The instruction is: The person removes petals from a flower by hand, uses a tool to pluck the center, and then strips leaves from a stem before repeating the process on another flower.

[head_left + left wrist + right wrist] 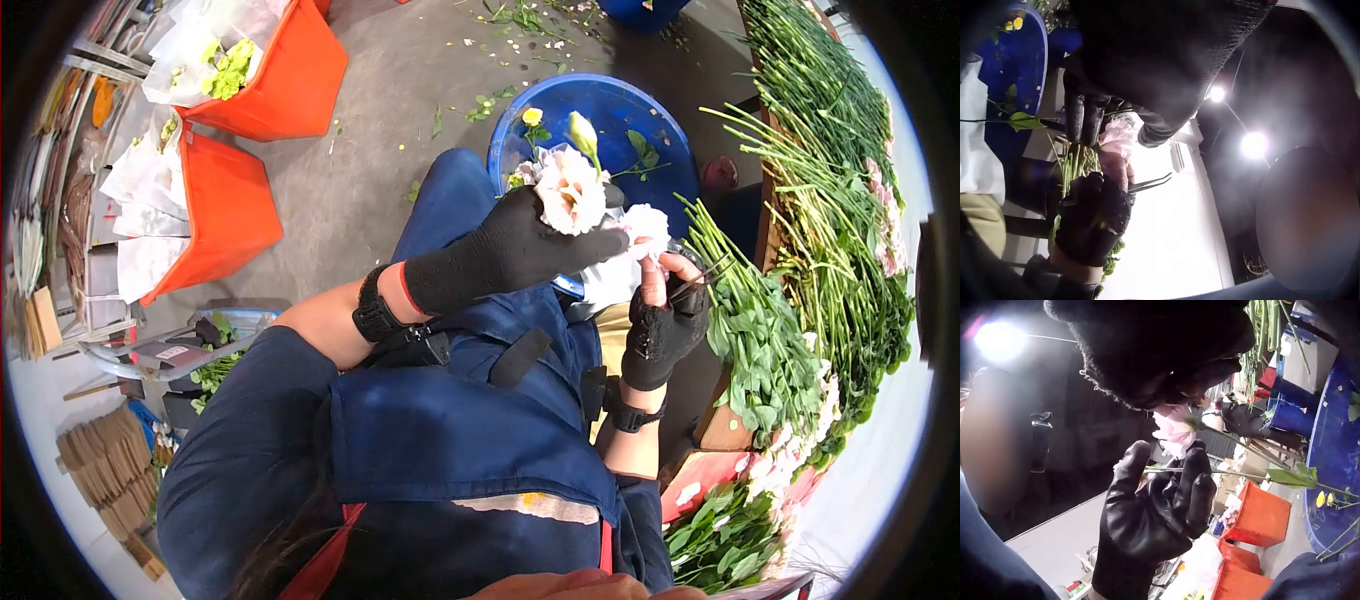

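Observation:
My left hand, in a full black glove, holds a pale pink flower whose open bloom stands above the fingers. In the right wrist view, the left hand's thumb and fingers curl round thin green stems. With bare fingertips, my right hand, in a black fingerless glove, pinches the petals of a second pale pink flower. The left wrist view shows this bloom right at those fingertips. A thin, dark two-pronged metal tool juts from the right hand.
A blue tub with loose stems and a yellow flower stands ahead of the knees. Bundles of long green stems lie along the right side. Orange crates with white-wrapped flowers stand at left. Leaf scraps litter the grey floor.

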Demonstrator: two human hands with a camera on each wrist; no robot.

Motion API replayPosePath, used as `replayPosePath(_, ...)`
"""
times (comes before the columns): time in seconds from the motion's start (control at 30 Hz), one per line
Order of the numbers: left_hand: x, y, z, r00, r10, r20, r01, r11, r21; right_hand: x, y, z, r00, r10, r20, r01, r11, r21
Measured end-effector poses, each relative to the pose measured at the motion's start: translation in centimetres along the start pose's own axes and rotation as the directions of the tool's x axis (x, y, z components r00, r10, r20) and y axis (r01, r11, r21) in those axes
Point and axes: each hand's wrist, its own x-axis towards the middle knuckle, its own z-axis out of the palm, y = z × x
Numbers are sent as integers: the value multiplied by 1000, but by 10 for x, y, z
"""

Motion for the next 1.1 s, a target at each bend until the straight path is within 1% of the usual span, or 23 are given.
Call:
replayPosePath(0.03, 1, 6, 1, 998, -62, 0, 62, 994, -90, -2, 1, -4, 1000, 2, 3, -2, 994, -108)
replayPosePath(0.07, 5, 14, -1, 992, -125, 5, 124, 976, -180, -2, 0, -5, 998, -54, 31, 57, 995, -84)
replayPosePath(0.1, 7, 17, -2, 980, -192, 52, 198, 966, -163, -2, -2, -5, 992, -111, 59, 115, 992, -58)
replayPosePath(0.13, 5, 10, 0, 996, -89, 21, 89, 996, -25, -2, -3, -5, 982, -169, 86, 172, 985, -29)
replayPosePath(0.17, 0, -3, 4, 1000, 20, 5, -21, 993, 115, -4, 1, -11, 979, -152, 138, 149, 988, 30)
replayPosePath(0.2, -4, -12, 8, 991, 131, 5, -128, 959, 253, -6, 1, -14, 980, -153, 127, 155, 988, 0)
replayPosePath(0.27, -9, -24, 17, 999, -35, 9, 34, 997, 72, -7, 0, -20, 982, -158, 107, 166, 984, -63)
replayPosePath(0.3, -3, -11, 12, 999, -50, 13, 50, 998, -40, -5, -5, -23, 942, -306, 136, 332, 907, -258)
replayPosePath(0.33, 0, -5, 10, 998, -64, 17, 66, 986, -151, -2, -8, -25, 911, -365, 191, 409, 857, -313)
replayPosePath(0.4, 1, -7, 13, 1000, 9, 20, -8, 999, -47, 2, -12, -30, 830, -465, 308, 557, 727, -402)
replayPosePath(0.43, 1, -7, 14, 999, 45, 24, -46, 999, 6, -3, -11, -37, 892, -293, 343, 401, 864, -305)
replayPosePath(0.5, 1, -6, 13, 996, 85, 37, -88, 992, 88, -4, -15, -47, 875, -255, 411, 414, 835, -363)
replayPosePath(0.53, 1, -6, 12, 993, 106, 43, -111, 985, 130, -2, -19, -44, 842, -362, 400, 505, 791, -345)
replayPosePath(0.57, 1, -2, 12, 998, 60, 34, -61, 997, 42, 0, -22, -40, 798, -465, 383, 589, 736, -334)
replayPosePath(0.63, 1, 6, 11, 999, -34, 30, 37, 990, -133, -5, -21, -42, 859, -372, 352, 485, 811, -327)
replayPosePath(0.7, 1, 2, 12, 992, 130, -1, -129, 987, 97, -10, -19, -47, 895, -286, 343, 409, 832, -374)
replayPosePath(0.73, 1, -1, 13, 977, 213, 0, -208, 955, 212, -10, -20, -47, 889, -306, 342, 426, 827, -367)
replayPosePath(0.8, -2, 0, 16, 986, 161, -31, -154, 977, 149, -11, -25, -45, 876, -343, 339, 456, 816, -355)
replayPosePath(0.9, -3, 2, 17, 997, 67, -24, -65, 994, 89, -15, -31, -46, 905, -276, 324, 377, 872, -313)
replayPosePath(1.0, -2, 15, 12, 999, -29, 18, 28, 999, 41, -18, -39, -45, 893, -331, 305, 436, 806, -401)
replayPosePath(1.03, 1, 25, 6, 993, -106, 54, 108, 994, -35, -20, -18, -47, 893, -404, 197, 446, 847, -289)
replayPosePath(1.07, 3, 30, 2, 979, -180, 95, 190, 976, -107, -30, -12, -52, 949, -288, 131, 314, 908, -278)
replayPosePath(1.1, 0, 22, 5, 998, 48, 26, -47, 997, -53, -33, -18, -51, 971, -219, 98, 238, 930, -280)
